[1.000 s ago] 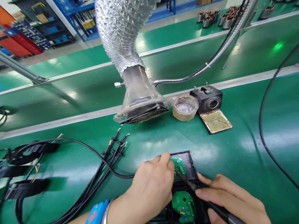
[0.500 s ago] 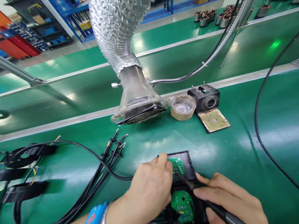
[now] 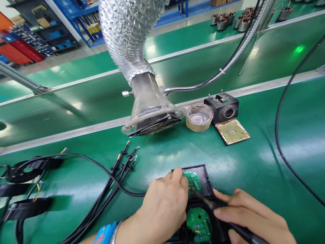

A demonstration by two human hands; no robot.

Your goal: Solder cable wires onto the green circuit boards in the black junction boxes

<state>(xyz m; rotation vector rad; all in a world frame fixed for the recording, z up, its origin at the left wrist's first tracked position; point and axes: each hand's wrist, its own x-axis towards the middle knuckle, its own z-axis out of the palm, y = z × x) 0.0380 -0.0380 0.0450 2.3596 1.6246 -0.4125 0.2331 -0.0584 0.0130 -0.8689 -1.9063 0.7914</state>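
A black fixture tray (image 3: 206, 183) near the front of the green bench holds two round green circuit boards, one at the far end (image 3: 192, 180) and one nearer me (image 3: 199, 224). My left hand (image 3: 163, 208) rests on the tray's left side, fingers pinched together at the far board; what they hold is hidden. My right hand (image 3: 256, 224) grips a black soldering iron (image 3: 254, 242) like a pen, its tip touching the far board. A blue wrist strap (image 3: 102, 238) is on my left wrist.
A silver fume duct with a clear funnel (image 3: 151, 113) hangs just behind the tray. Beside it sit a solder pot (image 3: 199, 117) and an iron stand with sponge (image 3: 227, 119). Black cables (image 3: 115, 175) and black ring parts (image 3: 28, 167) lie at left. A black cord (image 3: 282, 151) loops at right.
Almost nothing has changed: both hands stay at the far board with the iron tip on it. The view shifted slightly.
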